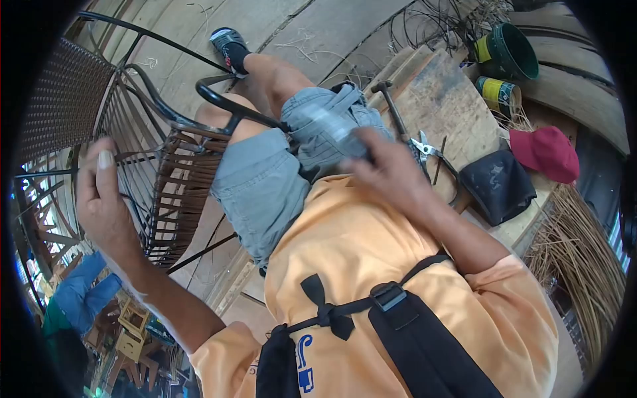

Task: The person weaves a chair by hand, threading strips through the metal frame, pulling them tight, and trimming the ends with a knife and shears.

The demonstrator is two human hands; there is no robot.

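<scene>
A chair with a black metal frame and brown woven strips point(182, 192) stands against my legs, at the left. Beside its loose upright strands, my left hand point(103, 199) is raised with its thumb and fingers closed together; what they pinch, if anything, is too small to make out. Over my lap, my right hand point(391, 166) grips a tool with a broad, pale, flat blade point(325, 126) and a dark handle. Motion smears this tool, so its exact kind does not show. The blade is in front of my grey shorts, apart from the chair.
On a wooden bench point(444, 93) at my right lie a hammer point(393, 109), pliers-like cutters point(424, 146), a black cloth bag point(497, 186) and a dark red cap point(545, 154). Beyond are a green bucket point(511, 53), a tin point(497, 96) and bundled cane strips point(584, 265).
</scene>
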